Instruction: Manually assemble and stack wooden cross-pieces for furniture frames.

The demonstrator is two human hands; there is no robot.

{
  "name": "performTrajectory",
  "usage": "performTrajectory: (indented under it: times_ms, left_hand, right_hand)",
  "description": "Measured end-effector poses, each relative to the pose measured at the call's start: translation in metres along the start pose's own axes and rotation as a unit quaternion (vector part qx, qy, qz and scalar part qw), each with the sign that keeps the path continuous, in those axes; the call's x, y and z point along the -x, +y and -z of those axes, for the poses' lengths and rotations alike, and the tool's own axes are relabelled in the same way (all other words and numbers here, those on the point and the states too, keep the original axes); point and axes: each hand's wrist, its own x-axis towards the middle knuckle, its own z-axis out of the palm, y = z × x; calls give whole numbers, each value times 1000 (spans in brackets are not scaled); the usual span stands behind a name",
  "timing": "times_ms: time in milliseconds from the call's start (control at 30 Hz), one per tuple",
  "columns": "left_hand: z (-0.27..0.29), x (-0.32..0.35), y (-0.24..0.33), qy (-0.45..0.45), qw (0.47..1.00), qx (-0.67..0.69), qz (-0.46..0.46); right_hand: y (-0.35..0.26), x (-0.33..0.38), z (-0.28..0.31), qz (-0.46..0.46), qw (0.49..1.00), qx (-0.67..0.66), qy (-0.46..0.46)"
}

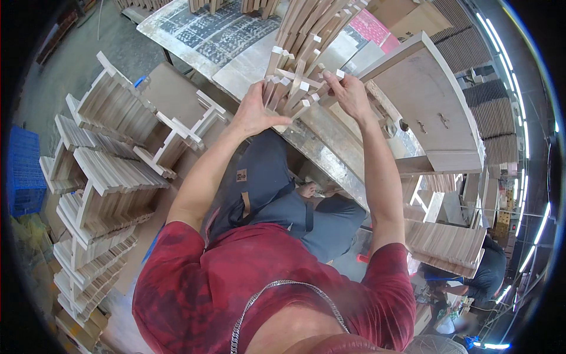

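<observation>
A dense row of slim, pale wooden pieces [303,44] with squared ends leans together on the worktable in front of me. My left hand [254,113] lies against the row's near left side, its fingers along the outer pieces and its thumb stretched out below their ends. On the right, my right hand [349,97] is closed, thumb and fingers pinching the end of a wooden piece [340,74]. Several pieces cross one another between the two hands. The fingertips of my left hand are partly hidden.
Stacks of wooden frame parts [121,171] stand to my left, near a blue crate [26,171]. A large curved wooden panel [433,106] rises at the right of the worktable [242,76]. Another person [486,271] bends at the lower right, beyond more stacked wood [445,242].
</observation>
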Motion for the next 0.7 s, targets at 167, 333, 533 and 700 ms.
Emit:
performTrajectory:
  times_ms: [167,333,533,700]
  left_hand:
    - [-4,-6,2,19,999,-8,50]
    - [-18,0,11,63,997,-42,19]
    - [-27,-1,4,109,990,-89,31]
    - [-28,-6,0,106,990,-94,15]
  right_hand:
    - [3,0,-5,37,997,45,46]
    - [4,6,-15,-4,1000,15,20]
    - [-13,14,-26,5,996,1,85]
    - [0,9,-31,42,989,-63,126]
